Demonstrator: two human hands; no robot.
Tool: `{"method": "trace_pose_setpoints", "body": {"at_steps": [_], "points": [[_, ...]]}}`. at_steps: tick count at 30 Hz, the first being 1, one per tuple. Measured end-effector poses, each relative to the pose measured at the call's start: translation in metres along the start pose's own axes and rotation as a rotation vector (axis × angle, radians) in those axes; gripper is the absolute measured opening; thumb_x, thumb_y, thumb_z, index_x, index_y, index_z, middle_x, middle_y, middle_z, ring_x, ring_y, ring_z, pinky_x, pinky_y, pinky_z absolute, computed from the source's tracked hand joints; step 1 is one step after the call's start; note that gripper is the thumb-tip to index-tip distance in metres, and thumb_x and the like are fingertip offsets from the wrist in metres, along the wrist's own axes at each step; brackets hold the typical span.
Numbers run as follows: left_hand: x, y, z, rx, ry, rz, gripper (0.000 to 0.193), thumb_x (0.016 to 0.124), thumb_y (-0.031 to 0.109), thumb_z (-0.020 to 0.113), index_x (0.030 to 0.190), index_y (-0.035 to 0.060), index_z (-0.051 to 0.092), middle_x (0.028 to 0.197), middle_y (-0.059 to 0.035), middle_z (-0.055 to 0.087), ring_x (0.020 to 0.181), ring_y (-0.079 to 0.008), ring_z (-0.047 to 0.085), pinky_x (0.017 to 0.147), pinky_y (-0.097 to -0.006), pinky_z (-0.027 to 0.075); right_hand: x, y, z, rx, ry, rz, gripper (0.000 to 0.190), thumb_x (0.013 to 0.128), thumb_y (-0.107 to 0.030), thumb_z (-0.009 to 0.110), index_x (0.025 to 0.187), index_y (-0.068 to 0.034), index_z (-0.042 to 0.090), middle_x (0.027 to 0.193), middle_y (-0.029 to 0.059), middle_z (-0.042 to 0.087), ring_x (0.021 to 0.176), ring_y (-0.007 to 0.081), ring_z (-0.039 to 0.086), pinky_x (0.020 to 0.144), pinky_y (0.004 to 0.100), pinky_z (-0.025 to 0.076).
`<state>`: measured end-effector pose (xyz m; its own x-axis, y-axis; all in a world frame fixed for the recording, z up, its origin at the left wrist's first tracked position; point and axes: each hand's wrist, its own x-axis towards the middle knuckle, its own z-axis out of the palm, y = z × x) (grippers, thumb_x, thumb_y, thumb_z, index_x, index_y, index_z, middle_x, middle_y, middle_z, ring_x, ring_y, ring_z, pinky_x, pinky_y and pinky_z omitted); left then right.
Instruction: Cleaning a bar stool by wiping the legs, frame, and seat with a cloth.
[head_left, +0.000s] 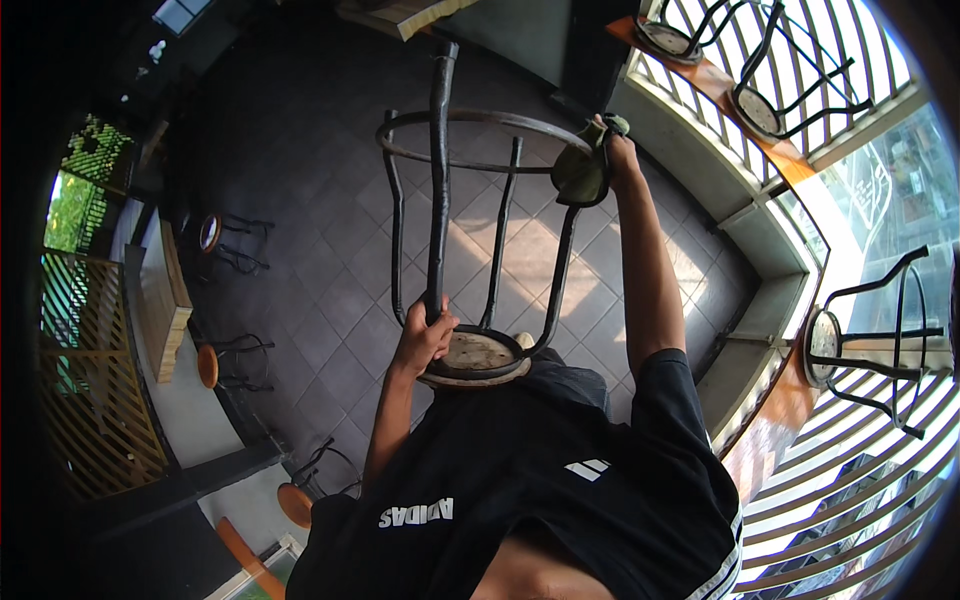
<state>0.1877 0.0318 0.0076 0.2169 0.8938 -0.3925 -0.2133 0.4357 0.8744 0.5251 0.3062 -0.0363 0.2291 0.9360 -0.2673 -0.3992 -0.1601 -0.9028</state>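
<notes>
A bar stool with black metal legs (440, 180) is held in front of my body, its legs pointing away from me. The underside of its round wooden seat (476, 351) faces up, close to my shirt. My left hand (427, 337) grips one leg where it joins the seat. At the far end, my right hand (619, 150) holds a green cloth (581, 172) with dark edging. The cloth is wrapped over a leg where the round metal footrest ring (502, 118) meets it.
Upturned stools rest on the wooden window counter (795, 375) at right, one being this stool (825, 345). Other stools (208, 366) stand upright at left beside a wooden counter (169, 300). Dark floor tiles (345, 300) carry sunlit patches.
</notes>
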Motion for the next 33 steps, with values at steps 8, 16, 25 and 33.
{"method": "trace_pose_setpoints", "body": {"at_steps": [8,16,25,33], "points": [[-0.003,-0.002,0.007,0.056,-0.026,0.022,0.017,0.084,0.007,0.058,0.089,0.0095,0.042,0.056,0.0053,0.036,0.037,-0.0022,0.028,0.033,-0.0207,0.022,-0.007,-0.003,-0.039,0.328,-0.363,0.012,0.054,0.086,-0.066,0.047,0.068,-0.015,0.05,0.059,0.0005,0.048,0.052,0.0168,0.05,0.051,0.0312,0.043],[0.0,0.005,0.014,0.136,-0.031,0.006,0.018,0.084,0.009,0.06,0.086,0.0096,0.041,0.056,0.0056,0.036,0.038,-0.0017,0.029,0.034,-0.0206,0.021,-0.021,0.015,-0.027,-0.176,0.421,-0.355,0.053,0.083,-0.049,0.066,0.08,0.004,0.065,0.076,0.0091,0.063,0.067,0.0182,0.055,0.065,0.0337,0.045],[0.004,0.004,0.014,0.08,-0.065,-0.02,0.021,0.085,0.012,0.062,0.081,0.0108,0.041,0.053,0.0081,0.033,0.038,-0.001,0.029,0.033,-0.0201,0.021,-0.028,0.004,-0.039,-0.029,0.333,-0.201,0.062,0.086,-0.063,0.051,0.075,-0.002,0.059,0.073,0.0067,0.059,0.064,0.0164,0.052,0.062,0.0319,0.043],[0.005,-0.004,0.012,0.124,0.022,0.046,0.023,0.088,0.015,0.059,0.077,0.0124,0.039,0.051,0.0072,0.031,0.034,-0.002,0.027,0.031,-0.0204,0.02,-0.176,0.101,0.026,0.091,0.016,-0.074,0.031,0.093,-0.035,0.056,0.091,-0.005,0.05,0.069,0.0037,0.054,0.051,0.0123,0.051,0.046,0.0257,0.041]]}}
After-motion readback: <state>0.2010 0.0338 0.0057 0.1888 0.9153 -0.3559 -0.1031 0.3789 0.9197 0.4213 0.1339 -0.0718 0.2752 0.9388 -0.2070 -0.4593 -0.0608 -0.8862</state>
